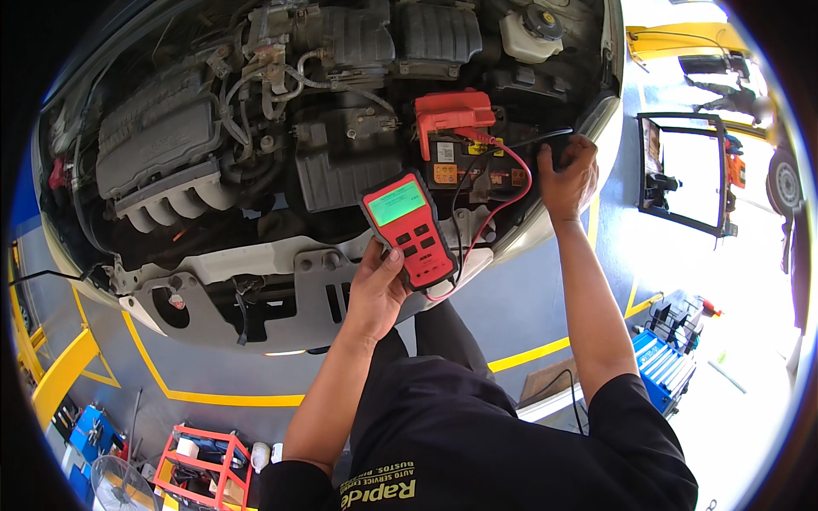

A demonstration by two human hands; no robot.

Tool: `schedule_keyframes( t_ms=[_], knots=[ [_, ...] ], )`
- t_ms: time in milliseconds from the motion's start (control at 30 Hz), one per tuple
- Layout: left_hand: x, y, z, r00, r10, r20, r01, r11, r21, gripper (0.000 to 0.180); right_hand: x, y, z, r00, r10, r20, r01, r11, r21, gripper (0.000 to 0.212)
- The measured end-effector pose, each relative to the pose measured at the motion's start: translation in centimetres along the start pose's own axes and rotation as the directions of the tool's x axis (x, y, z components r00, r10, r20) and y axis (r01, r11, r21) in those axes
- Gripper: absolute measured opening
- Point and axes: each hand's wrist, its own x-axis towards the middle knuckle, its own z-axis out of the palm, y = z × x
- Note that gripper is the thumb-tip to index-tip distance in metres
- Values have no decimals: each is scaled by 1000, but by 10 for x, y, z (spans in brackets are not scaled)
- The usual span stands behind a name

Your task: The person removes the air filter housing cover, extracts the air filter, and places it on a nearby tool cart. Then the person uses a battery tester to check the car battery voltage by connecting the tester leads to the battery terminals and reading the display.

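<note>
A red and black handheld battery tester (407,232) with a lit green screen rests in my left hand (375,294), my thumb on its lower left edge. One red lead (527,180) and one black lead run from its bottom end toward the car battery (477,170). A red clamp (475,136) sits under the red terminal cover (456,112). Over the battery's right side, my right hand (571,175) is bent with thumb and fingers apart, nothing visible between them. Just above it lies the tip of a black clamp handle (550,136); its jaw is hard to make out.
The open engine bay holds a black engine cover (158,145), an air box (341,157) and a white fluid reservoir (532,36). The front crossmember (315,277) lies nearest me. Behind are a red-framed cart (204,468), a fan (119,485) and a blue tool box (660,366).
</note>
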Motion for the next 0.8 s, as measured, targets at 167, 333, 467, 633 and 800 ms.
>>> schedule_keyframes(
  t_ms=[167,333,467,633,800],
  knots=[
    [0,1,2,1000,4,-6,-4,1000,-6,49,1,-1,0,1000,8,11,-8,1000,15,47],
    [1,0,2,1000,2,1,-2,1000,-9,50,0,0,0,1000,15,20,-15,1000,-5,47],
    [1,0,2,1000,5,7,-4,1000,-10,49,1,0,-1,999,20,35,-19,1000,-8,47],
    [1,1,0,1000,0,9,0,1000,-8,49,1,0,-1,1000,-29,1,29,999,-42,47],
    [1,0,-1,1000,3,15,-3,1000,-7,48,1,0,0,1000,3,29,-2,999,-37,44]
  ],
)
